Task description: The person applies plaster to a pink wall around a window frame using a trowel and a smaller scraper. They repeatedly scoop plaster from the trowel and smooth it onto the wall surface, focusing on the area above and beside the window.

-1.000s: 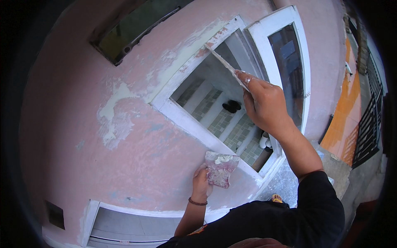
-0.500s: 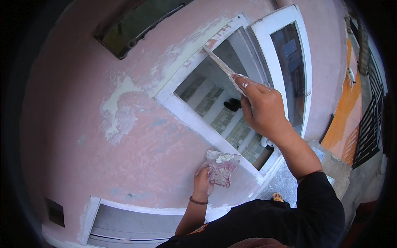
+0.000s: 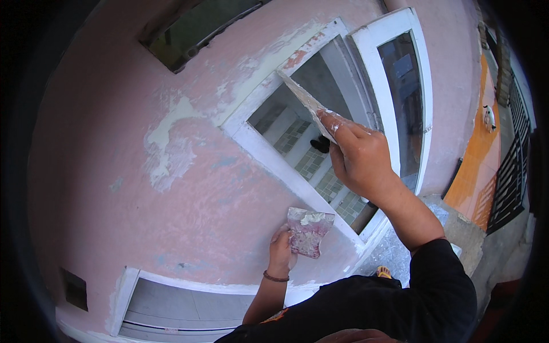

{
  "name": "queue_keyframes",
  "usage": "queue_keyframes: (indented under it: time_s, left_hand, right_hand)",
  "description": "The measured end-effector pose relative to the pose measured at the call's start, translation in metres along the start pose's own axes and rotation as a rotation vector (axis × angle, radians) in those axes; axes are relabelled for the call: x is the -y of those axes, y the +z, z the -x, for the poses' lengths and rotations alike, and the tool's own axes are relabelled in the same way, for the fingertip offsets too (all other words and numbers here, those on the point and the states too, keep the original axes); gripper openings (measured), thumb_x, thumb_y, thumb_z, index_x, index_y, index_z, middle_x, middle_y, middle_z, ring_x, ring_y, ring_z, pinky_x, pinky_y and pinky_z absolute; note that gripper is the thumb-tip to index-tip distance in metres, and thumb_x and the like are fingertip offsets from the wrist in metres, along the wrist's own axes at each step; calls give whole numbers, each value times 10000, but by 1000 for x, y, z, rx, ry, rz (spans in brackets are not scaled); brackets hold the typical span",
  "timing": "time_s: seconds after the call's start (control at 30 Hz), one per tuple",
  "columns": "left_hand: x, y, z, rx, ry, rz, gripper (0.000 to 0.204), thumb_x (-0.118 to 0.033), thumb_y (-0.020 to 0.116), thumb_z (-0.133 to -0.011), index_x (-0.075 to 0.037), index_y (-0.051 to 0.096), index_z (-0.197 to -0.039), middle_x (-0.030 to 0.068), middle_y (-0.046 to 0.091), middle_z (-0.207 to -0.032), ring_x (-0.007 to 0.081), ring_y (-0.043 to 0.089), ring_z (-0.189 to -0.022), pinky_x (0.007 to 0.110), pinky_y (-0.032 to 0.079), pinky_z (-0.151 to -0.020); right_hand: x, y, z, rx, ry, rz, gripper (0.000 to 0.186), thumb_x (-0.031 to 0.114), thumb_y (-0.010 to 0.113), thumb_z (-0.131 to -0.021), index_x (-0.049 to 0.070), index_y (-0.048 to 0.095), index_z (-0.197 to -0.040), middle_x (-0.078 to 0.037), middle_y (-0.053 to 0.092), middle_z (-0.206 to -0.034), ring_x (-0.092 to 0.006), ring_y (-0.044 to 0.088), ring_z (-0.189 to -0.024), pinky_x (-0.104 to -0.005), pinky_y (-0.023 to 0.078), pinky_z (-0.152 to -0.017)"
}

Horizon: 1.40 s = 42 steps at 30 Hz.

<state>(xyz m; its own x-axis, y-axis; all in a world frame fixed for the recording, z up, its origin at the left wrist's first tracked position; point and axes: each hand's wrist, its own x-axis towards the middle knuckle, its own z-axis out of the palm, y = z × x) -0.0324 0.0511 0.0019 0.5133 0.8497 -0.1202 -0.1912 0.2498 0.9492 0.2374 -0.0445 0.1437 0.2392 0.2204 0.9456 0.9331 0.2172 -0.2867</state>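
My right hand (image 3: 360, 160) is closed on a putty-smeared wide scraper (image 3: 306, 100), its edge at the left side of the white door frame (image 3: 246, 108), beside whitish patches (image 3: 171, 126) on the pink wall (image 3: 114, 143). Lower down, my left hand (image 3: 280, 254) grips a stained, flat square plate (image 3: 309, 233) with a dab of white putty on it. A white glazed panel (image 3: 422, 97) stands open to the right of the opening. Through the opening show tiled steps (image 3: 303, 163) and dark shoes (image 3: 320, 144), partly hidden by my right hand.
A dark recessed opening (image 3: 206, 31) is at the top, another white-framed opening (image 3: 200, 303) below. To the right are an orange strip of floor (image 3: 472, 177), a small black-and-white animal (image 3: 489, 118) on it, and a black railing (image 3: 512, 177). My sandalled foot (image 3: 383, 271) stands on speckled ground.
The scraper's edge has moved a little down-left along the frame with my right hand. The small animal has moved downward along the orange strip. The view has shifted slightly.
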Motion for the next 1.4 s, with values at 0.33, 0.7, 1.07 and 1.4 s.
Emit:
queue_keyframes:
  time_s: [0.33,0.7,1.07,1.4]
  left_hand:
    - [6,-12,2,21,-5,43,314,-63,485,-939,36,616,-1207,99,668,-1127,195,643,-1045,317,501,-917]
    - [2,-16,11,-26,14,-11,329,-73,496,-952,48,604,-1238,104,668,-1141,201,638,-1054,325,488,-944]
    - [4,-27,12,-33,-6,-12,320,-77,500,-952,53,620,-1219,94,670,-1129,185,634,-1049,310,484,-932]
    - [4,-33,13,-43,84,-247,299,-105,518,-947,37,631,-1185,96,669,-1103,196,638,-1046,315,492,-924]
  right_hand:
    - [15,-1,5,57,5,-30,548,-83,661,-712,25,625,-1248,-195,709,-1061,-364,712,-913,-393,590,-756]
    - [38,3,11,45,-72,-23,391,-20,625,-773,16,650,-1162,-136,726,-1057,-300,729,-870,-366,589,-635]
    - [60,7,19,74,-122,-31,456,-7,651,-730,15,642,-1186,-147,718,-1066,-302,733,-897,-348,597,-639]
    - [47,-25,48,187,-87,-312,470,-100,641,-752,20,636,-1206,-165,720,-1134,-346,719,-1007,-388,599,-833]
